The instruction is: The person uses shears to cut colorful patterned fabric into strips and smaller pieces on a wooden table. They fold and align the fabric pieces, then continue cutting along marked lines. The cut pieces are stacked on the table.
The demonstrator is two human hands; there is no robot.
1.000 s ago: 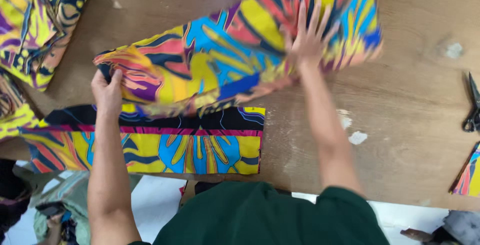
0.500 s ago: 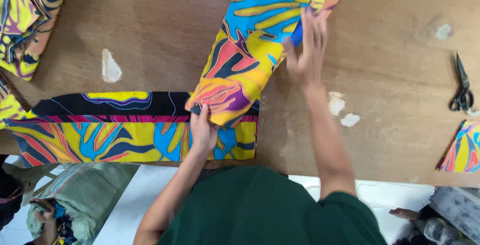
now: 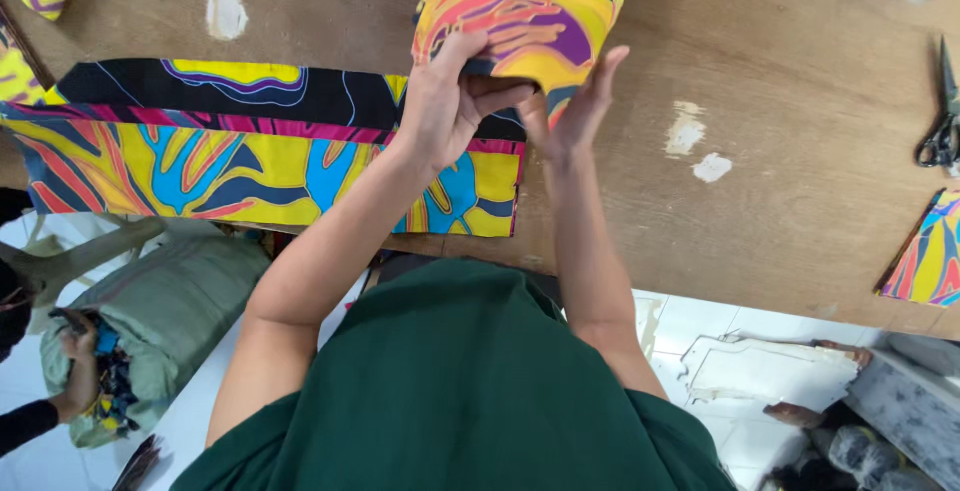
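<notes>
Multicoloured folded cloth (image 3: 530,11) cut off at top edge, left hand (image 3: 445,111) gripping its end, right hand (image 3: 575,111) open beneath

Bare table (image 3: 800,71) right of the hands; scissors (image 3: 940,131) at its edge.

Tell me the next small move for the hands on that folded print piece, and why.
Probably press it flat. The left hand grips the near edge of the folded fabric piece, the right hand stands open against that edge, and the end looks lifted over the flat fabric strip on the wooden table.
</notes>
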